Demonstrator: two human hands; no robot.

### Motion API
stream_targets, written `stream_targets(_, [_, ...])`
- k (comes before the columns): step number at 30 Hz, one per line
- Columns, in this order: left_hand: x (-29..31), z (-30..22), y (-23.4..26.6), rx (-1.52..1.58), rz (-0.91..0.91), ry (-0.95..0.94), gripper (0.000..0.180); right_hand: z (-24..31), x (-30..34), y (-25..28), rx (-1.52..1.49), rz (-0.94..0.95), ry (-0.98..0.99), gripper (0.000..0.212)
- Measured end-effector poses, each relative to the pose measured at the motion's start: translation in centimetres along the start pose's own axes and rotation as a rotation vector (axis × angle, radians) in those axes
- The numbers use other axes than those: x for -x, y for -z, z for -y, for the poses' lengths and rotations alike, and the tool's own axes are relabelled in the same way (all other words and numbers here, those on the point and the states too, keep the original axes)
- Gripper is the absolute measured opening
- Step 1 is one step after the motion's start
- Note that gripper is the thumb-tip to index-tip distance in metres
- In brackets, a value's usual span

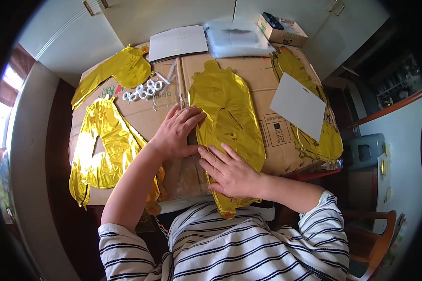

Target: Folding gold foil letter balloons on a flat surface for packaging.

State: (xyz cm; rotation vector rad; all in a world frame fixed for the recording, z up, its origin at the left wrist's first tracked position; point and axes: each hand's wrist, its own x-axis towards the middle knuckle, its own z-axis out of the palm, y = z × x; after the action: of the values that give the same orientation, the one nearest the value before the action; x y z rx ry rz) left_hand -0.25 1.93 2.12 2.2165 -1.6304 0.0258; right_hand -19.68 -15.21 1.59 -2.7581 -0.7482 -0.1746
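Observation:
A flat gold foil balloon (227, 98) lies lengthwise in front of me, its near end hanging over the table's edge. My left hand (179, 129) rests at its left edge, fingertips on the foil and thumb stretched toward the other hand. Lower down, my right hand (232, 169) lies flat on the balloon with fingers spread. To the left is a crinkled gold foil balloon (109, 157) with a slit-like opening. Behind that one lies another gold foil balloon (119, 68). White rolls of ribbon or tape (144, 90) sit in a cluster beside it.
Flattened cardboard (276, 119) covers the table. On the right, a white card (298, 105) lies on a stack of gold foil balloons (330, 143). At the back are a white sheet stack (179, 43), clear plastic bags (239, 40) and a small box (283, 33). A wooden chair (377, 239) stands at right.

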Motion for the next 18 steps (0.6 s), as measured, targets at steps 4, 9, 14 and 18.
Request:
stream_targets(4, [0.1, 0.3, -0.3, 0.011, -0.020, -0.008, 0.086, 1.5, 1.6, -0.3, 0.031, 0.007, 0.003, 0.070])
stream_targets(9, [0.1, -0.1, 0.0, 0.008, 0.015, 0.034, 0.087, 3.4, 3.6, 0.1, -0.016, 0.005, 0.009, 0.071])
stream_targets(14, [-0.1, -0.5, 0.3, 0.009, 0.046, 0.059, 0.088, 3.5, 2.8, 0.1, -0.145, -0.159, -0.116, 0.067])
stream_targets(18, [-0.3, -0.7, 0.5, 0.015, 0.052, 0.063, 0.089, 3.8, 2.8, -1.0, 0.040, -0.111, -0.123, 0.065])
